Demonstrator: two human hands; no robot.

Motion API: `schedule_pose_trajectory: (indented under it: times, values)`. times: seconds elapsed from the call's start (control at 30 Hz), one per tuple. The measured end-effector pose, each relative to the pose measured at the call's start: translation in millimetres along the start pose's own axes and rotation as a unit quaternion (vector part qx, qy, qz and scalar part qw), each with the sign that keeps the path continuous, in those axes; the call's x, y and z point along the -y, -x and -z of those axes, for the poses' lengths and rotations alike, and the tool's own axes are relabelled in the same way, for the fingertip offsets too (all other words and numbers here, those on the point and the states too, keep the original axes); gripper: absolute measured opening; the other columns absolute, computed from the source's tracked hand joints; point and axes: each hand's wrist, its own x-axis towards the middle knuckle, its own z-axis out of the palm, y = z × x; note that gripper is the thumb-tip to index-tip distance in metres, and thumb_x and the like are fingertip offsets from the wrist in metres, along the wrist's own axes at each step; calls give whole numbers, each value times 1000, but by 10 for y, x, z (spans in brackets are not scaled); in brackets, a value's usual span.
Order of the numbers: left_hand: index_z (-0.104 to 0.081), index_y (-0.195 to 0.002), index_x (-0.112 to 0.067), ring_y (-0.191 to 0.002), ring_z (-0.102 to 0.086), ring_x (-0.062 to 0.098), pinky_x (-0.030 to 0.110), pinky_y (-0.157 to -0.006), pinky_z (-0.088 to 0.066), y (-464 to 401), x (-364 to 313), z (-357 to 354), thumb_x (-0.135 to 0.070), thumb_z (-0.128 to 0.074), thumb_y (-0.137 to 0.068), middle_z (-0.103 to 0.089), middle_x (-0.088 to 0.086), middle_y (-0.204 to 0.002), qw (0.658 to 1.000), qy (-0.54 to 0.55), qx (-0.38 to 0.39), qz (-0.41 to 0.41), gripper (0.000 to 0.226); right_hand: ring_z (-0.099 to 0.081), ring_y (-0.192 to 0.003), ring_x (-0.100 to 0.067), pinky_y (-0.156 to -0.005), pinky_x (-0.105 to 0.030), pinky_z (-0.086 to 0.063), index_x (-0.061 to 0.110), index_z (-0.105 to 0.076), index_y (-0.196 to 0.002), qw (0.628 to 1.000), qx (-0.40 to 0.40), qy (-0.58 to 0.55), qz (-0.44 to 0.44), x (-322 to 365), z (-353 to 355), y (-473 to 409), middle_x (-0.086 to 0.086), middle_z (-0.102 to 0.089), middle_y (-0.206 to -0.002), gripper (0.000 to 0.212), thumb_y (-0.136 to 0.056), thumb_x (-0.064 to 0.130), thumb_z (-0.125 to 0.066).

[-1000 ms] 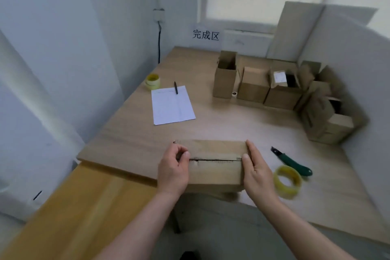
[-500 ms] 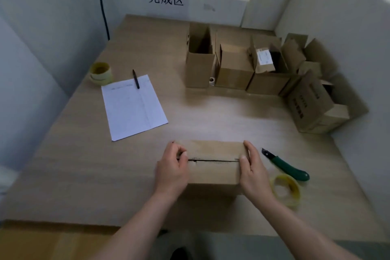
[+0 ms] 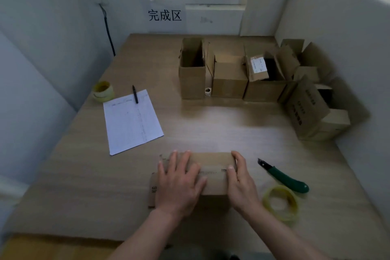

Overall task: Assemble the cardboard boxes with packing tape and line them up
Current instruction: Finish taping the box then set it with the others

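A wall sign (image 3: 164, 15) reads 完成区. My left hand (image 3: 179, 183) presses flat on the cardboard box (image 3: 211, 161); my right hand (image 3: 240, 181) grips its end.

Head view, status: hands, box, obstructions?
Left hand flat on box; right hand cupping its end. Flap seam shut. Tape roll, cutter alongside.

A white sheet of paper (image 3: 133, 121) lies on the pale wooden table (image 3: 211, 124), a black pen (image 3: 135, 94) across its top edge; behind, a wall sign (image 3: 165, 15), possibly paper.
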Motion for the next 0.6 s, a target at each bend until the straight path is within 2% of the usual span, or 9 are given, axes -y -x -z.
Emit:
schedule_pose_trajectory:
  times: [0.1, 0.17, 0.23, 0.33, 0.37, 0.43, 0.47, 0.53, 0.6]
  values:
    - [-60, -100, -30, -128, -49, 39, 64, -93, -44, 13, -8, -31, -52, -39, -90, -54, 5, -137, 1000, 1, -17, -3, 32, -48, -120, -5, -99, -28, -44, 32, -30, -150, 1000, 17, -23, 11, -219, 273, 97, 8, -45, -138, 45, -105, 33, -36]
    - [-59, -101, -30, -129, -48, 38, 63, -92, -44, 21, -7, -41, -51, -39, -90, -53, 4, -138, 1000, 2, -22, -1, 31, -47, -125, -6, -107, -32, -39, 27, -45, -144, 996, -26, 71, 41, -594, 594, 197, 13, -49, -136, 46, -99, 25, -55]
    - [-61, -101, -30, -130, -47, 38, 62, -92, -44, 19, -5, -50, -50, -39, -91, -52, 4, -139, 1000, 1, -21, 2, 32, -58, -118, -18, -99, -36, -46, 23, -65, -123, 962, -13, 241, 127, -1040, 909, 283, 6, -62, -126, 45, -79, 17, -72]
    - [-63, -103, -30, -132, -45, 37, 62, -94, -43, 24, 1, -70, -50, -38, -91, -51, 4, -140, 1000, -1, -20, 4, 34, -64, -107, -26, -82, -39, -54, 28, -72, -97, 905, 106, 392, 124, -1503, 1208, 388, 3, -69, -112, 51, -47, 24, -77]
    - [-63, -104, -30, -132, -44, 37, 62, -95, -43, 27, 0, -69, -50, -38, -91, -51, 4, -140, 1000, 0, -20, 4, 34, -65, -105, -28, -77, -39, -55, 29, -72, -90, 894, 125, 414, 120, -1603, 1246, 392, 2, -70, -108, 45, -45, 26, -76]
    - [-63, -105, -30, -131, -45, 37, 63, -94, -42, 29, -1, -68, -50, -39, -91, -52, 4, -139, 1000, 6, -22, 4, 34, -65, -103, -28, -72, -39, -54, 30, -68, -78, 874, 116, 445, 156, -1713, 1276, 358, 3, -71, -102, 21, -58, 35, -63]
    - [-63, -105, -30, -131, -46, 37, 63, -94, -41, 30, -1, -73, -50, -39, -91, -52, 4, -139, 1000, 9, -22, 4, 34, -65, -102, -27, -71, -38, -54, 30, -66, -76, 872, 106, 445, 173, -1767, 1268, 323, 6, -71, -99, 17, -65, 38, -55]
    - [-61, -106, -31, -130, -46, 37, 63, -95, -41, 32, 3, -67, -50, -40, -91, -53, 4, -139, 1000, 19, -21, 6, 33, -65, -95, -20, -69, -33, -53, 32, -64, -78, 913, 96, 361, 165, -1685, 1222, 261, 11, -70, -91, 14, -73, 40, -53]
    - [-58, -106, -33, -130, -47, 37, 64, -95, -41, 30, 2, -33, -50, -40, -91, -53, 4, -139, 1000, 22, -19, 6, 30, -60, -77, -14, -64, -27, -47, 33, -61, -76, 978, 56, 161, 116, -1281, 1209, 207, 11, -66, -78, 3, -76, 34, -58]
